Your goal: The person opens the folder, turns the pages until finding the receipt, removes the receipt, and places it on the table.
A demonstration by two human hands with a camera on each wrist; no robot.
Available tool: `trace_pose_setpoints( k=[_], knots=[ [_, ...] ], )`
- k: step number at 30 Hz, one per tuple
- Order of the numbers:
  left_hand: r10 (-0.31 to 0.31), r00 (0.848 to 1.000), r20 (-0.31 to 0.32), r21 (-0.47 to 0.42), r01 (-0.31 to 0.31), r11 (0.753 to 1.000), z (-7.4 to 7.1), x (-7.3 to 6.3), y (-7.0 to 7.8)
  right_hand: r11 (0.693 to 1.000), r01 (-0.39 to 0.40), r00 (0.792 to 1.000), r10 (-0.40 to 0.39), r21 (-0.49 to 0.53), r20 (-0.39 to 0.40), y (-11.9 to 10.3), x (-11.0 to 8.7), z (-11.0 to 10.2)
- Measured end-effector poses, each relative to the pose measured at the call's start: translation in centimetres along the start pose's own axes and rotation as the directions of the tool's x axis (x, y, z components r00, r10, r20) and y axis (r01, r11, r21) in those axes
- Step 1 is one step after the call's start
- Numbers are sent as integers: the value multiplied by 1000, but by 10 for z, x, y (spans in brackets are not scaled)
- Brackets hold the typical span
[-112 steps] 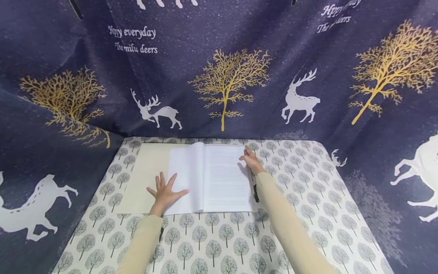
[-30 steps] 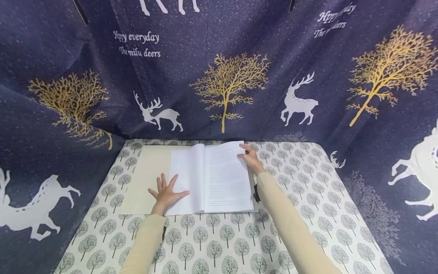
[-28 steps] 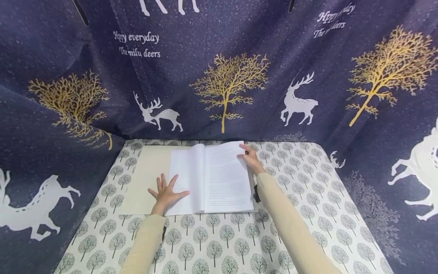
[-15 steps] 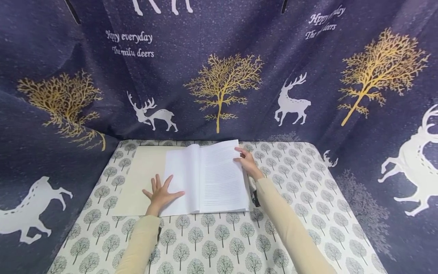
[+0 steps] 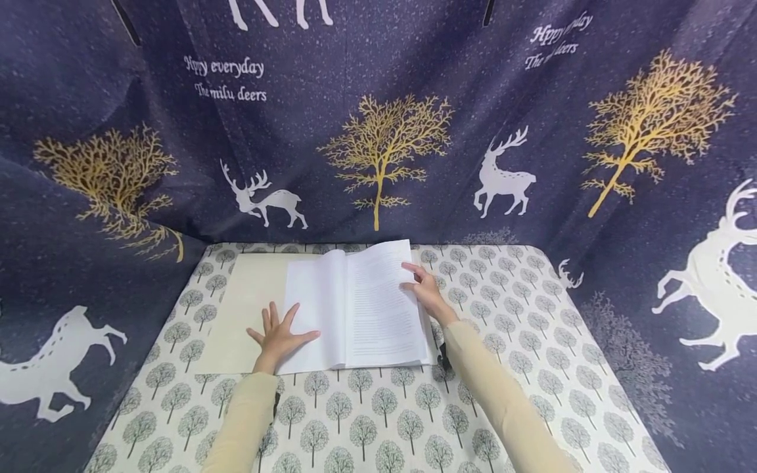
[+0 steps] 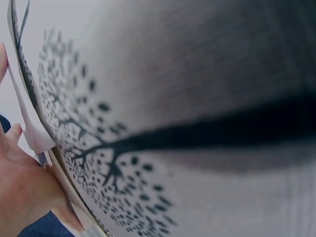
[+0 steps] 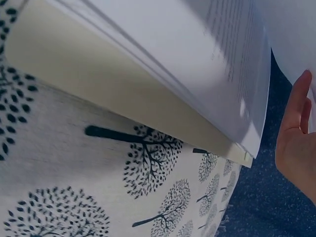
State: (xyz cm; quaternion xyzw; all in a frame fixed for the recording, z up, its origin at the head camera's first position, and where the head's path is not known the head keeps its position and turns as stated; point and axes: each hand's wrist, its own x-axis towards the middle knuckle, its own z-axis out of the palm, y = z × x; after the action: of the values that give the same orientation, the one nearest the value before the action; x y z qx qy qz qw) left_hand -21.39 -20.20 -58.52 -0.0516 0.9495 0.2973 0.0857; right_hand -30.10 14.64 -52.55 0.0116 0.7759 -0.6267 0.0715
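A book or bound stack of printed sheets (image 5: pixel 378 309) lies open on the table, its cream cover (image 5: pixel 245 295) spread out to the left. My left hand (image 5: pixel 278 335), fingers spread, rests on the blank left-hand page (image 5: pixel 313 309) and the cover's edge. At the right edge, my right hand (image 5: pixel 427 289) holds a raised printed page (image 5: pixel 384 282); its index finger and thumb show over the sheet. In the right wrist view, fingers (image 7: pixel 297 101) touch the lifted sheet (image 7: pixel 291 34), with more pages (image 7: pixel 217 64) beneath it; the thumb is hidden there.
A white tablecloth with grey trees (image 5: pixel 384 420) covers the table. Behind and at both sides hangs a dark blue curtain (image 5: pixel 331 144) printed with deer and golden trees. A dark band (image 5: pixel 442 351) shows at the right wrist.
The page's upper right corner has risen from lying flat. My right hand has slid slightly down along its edge. The left hand stays in place; the view has shifted a little.
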Motion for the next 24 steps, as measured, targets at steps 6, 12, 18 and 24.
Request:
trace_pose_setpoints(
  k=[6,12,18,24],
  knots=[
    [-7,1000,1,11,7,1000,-2,0,2,1000,8,1000,-8,-12,13,3,-7,2],
    [-11,1000,9,14,11,1000,0,-1,4,1000,-7,1000,7,-13,21,5,-16,4],
    [-13,1000,3,3,13,1000,0,-3,6,1000,1,999,-1,1,32,6,-24,7],
    [-18,1000,11,29,17,999,1,2,0,999,17,999,-19,44,44,4,-30,9]
  ],
)
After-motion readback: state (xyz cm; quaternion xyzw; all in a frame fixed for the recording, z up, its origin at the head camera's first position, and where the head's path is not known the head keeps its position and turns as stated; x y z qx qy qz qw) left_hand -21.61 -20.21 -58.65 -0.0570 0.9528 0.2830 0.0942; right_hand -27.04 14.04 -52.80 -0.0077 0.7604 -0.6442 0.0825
